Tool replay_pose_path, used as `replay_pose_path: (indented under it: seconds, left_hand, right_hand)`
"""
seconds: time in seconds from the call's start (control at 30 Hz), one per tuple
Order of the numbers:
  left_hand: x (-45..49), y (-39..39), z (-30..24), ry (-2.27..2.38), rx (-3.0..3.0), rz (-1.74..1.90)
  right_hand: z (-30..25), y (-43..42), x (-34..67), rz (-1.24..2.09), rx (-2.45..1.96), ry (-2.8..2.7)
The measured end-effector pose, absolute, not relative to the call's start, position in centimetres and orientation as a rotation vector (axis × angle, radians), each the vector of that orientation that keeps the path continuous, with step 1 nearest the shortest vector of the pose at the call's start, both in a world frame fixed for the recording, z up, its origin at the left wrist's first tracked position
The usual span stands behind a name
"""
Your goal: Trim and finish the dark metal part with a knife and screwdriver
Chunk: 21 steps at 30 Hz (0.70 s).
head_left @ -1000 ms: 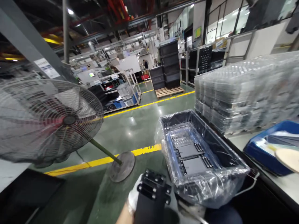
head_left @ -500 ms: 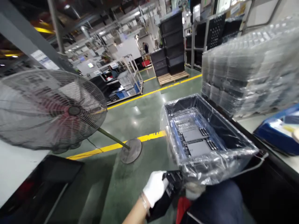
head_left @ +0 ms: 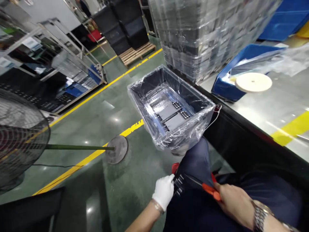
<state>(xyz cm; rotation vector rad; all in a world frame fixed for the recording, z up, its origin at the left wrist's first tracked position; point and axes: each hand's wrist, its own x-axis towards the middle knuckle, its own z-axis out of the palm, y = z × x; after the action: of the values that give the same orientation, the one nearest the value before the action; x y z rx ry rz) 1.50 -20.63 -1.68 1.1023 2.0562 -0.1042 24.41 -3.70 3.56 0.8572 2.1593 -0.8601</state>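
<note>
Head view, nearest first: the person's left hand [head_left: 162, 191], in a white cotton glove, has a closed grip, fingertips [head_left: 171, 179] pinching a black slotted part [head_left: 179, 184] with small metal clips along it. That part sits low over the person's dark blue trousers [head_left: 196, 161], near the raised knee. The bare right hand [head_left: 233, 203], a metal link watch [head_left: 260, 216] on its wrist, is closed around an orange-handled tool [head_left: 210, 190]. A thin metal shaft runs from the tool toward the black part; what kind of tool it is stays hidden behind the knee.

Just past the knee stands a black plastic bin [head_left: 154, 80] lined with a crinkled clear plastic bag [head_left: 145, 129] folded over its rim. Two flat grey rectangular panels [head_left: 167, 110] with toothed black ends lie side by side on its floor, under clear film.

Beyond, on a pale desk [head_left: 272, 109], a blue tray [head_left: 224, 84] holds white sheets, and a cream disc [head_left: 253, 82] rests at its edge. Farther off rises a tall stack of plastic-wrapped black trays [head_left: 200, 38].
</note>
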Motion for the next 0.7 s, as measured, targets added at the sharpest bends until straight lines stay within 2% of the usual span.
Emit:
replay_pose_path:
  seconds: [0.43, 0.7]
  left_hand:
    - [2.1, -20.2, -1.1, 2.058, 1.086, -0.151]
    - [0.3, -20.5, -1.9, 2.102, 0.979, 0.022]
  right_hand:
    - [2.4, -3.7, 24.4, -0.887, 0.823, 2.247]
    - [1.3, -3.1, 27.1, -0.906, 0.849, 2.362]
